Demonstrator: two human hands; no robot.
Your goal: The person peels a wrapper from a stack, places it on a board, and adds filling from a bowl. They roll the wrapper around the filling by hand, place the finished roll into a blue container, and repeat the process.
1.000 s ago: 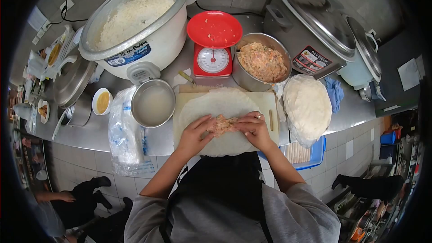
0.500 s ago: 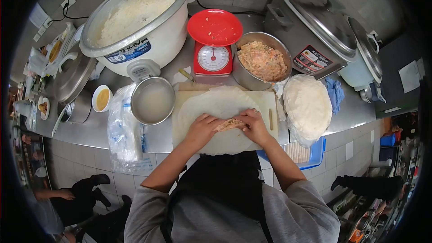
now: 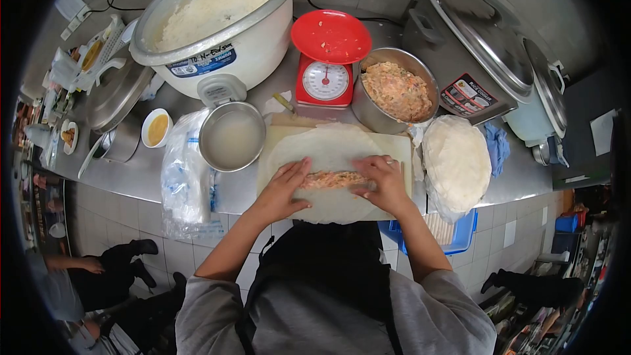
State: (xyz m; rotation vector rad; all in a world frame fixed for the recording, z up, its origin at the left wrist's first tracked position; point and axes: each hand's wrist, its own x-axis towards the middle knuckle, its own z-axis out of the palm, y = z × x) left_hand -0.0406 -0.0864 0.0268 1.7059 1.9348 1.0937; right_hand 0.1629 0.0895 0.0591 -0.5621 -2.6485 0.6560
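Observation:
A round, pale, thin wrapper [image 3: 315, 146] lies flat on a cutting board [image 3: 400, 146]. Across its middle runs a long strip of orange-pink minced filling [image 3: 332, 179]. My left hand [image 3: 282, 190] rests at the strip's left end, thumb spread away from the fingers and nothing in its grasp. At the opposite end, my right hand [image 3: 384, 184] is likewise spread, its fingertips beside the filling. Behind the board, more of the minced filling [image 3: 396, 91] fills a steel pot. A stack of round wrappers [image 3: 458, 164] in plastic sits right of the board.
A red scale [image 3: 326, 82] stands behind the board, between a large rice cooker [image 3: 276, 43] and a lidded one [image 3: 420, 43]. Left of the board are a bowl of cloudy liquid [image 3: 232, 135] and plastic bags [image 3: 186, 187]. A blue tray [image 3: 465, 230] sits below the table edge.
Both hands have moved apart, from pinching a short lump of filling to lying open at its ends. The filling is now a longer, flatter strip. The whole view has shifted slightly.

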